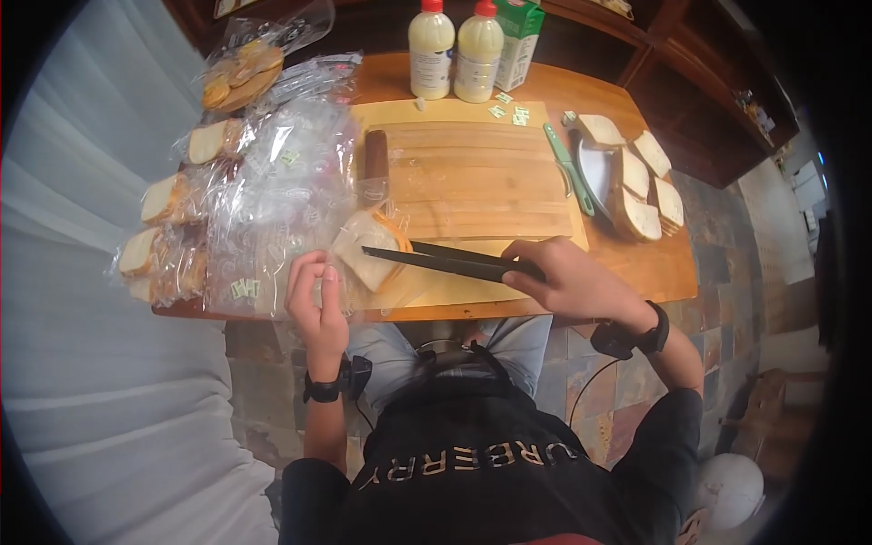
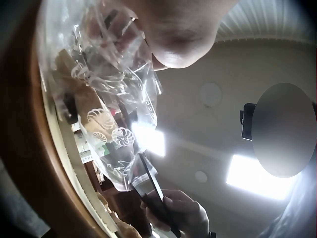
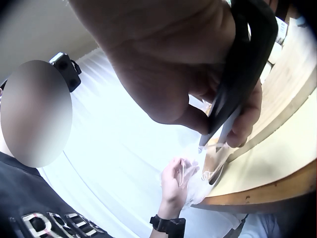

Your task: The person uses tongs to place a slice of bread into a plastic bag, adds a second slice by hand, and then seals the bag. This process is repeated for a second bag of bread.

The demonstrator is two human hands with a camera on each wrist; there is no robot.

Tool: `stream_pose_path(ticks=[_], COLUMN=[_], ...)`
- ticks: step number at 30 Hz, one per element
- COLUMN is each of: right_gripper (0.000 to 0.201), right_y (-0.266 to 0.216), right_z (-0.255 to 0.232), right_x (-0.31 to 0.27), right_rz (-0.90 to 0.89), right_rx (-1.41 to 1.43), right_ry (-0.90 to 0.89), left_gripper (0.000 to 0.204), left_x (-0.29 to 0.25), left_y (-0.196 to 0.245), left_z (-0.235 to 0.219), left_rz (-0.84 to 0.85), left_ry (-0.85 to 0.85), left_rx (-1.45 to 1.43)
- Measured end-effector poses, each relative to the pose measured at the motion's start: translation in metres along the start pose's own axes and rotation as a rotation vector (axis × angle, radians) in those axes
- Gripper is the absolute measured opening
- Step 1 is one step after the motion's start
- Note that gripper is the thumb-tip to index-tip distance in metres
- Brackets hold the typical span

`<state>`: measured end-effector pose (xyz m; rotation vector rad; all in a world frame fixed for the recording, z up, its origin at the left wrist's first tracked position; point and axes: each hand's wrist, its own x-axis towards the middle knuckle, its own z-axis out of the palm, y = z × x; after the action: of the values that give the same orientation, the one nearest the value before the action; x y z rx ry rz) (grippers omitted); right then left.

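Observation:
My right hand [image 1: 568, 282] grips black tongs [image 1: 463, 263] near the front edge of the table. Their tips reach left, one arm lying over a bread sandwich [image 1: 361, 265] with an orange-brown crust. Around the sandwich is a clear plastic bag [image 2: 121, 136] printed with white flower shapes. My left hand [image 1: 318, 304] holds the bag at its left side, fingers curled at the film. In the right wrist view the tongs [image 3: 237, 74] run down from the right hand into the bag's mouth, and the left hand [image 3: 173, 183] is beyond.
A wooden cutting board [image 1: 472, 173] lies behind the hands. Bagged sandwiches [image 1: 163, 200] and loose clear bags [image 1: 272, 182] cover the left side. On the right are a green-handled knife [image 1: 568, 168] and a plate [image 1: 595, 173] with bread sandwiches [image 1: 640, 195]. Two bottles [image 1: 431, 54] and a carton [image 1: 520, 45] stand at the back.

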<state>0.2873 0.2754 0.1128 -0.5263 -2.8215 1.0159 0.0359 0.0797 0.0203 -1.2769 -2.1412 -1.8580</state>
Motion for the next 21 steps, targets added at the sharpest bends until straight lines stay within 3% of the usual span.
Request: stream_pose_path(ticks=[2,4,8,21], right_gripper=[0.030,0.032,0.026,0.022], right_y=[0.000,-0.007,-0.003,-0.029], right_z=[-0.010,-0.024,-0.024,0.029], right_x=[0.009,0.018,0.026,0.033], right_rz=[-0.041,0.253,0.259,0.224], right_rx=[-0.025,0.185,0.267,0.465], right_ry=[-0.020,-0.245,-0.314,-0.245], left_gripper=[0.015,0.015,0.015,0.013], left_x=[0.001,0.000,0.000,0.002], left_y=[0.000,-0.001,-0.001,0.008], left_z=[-0.002,-0.003,-0.004,0.002], left_rz=[0.007,0.031,0.037,0.091], left_ry=[0.012,-0.005,-0.010,0.031], left_rx=[-0.009,0.002,0.003,0.032])
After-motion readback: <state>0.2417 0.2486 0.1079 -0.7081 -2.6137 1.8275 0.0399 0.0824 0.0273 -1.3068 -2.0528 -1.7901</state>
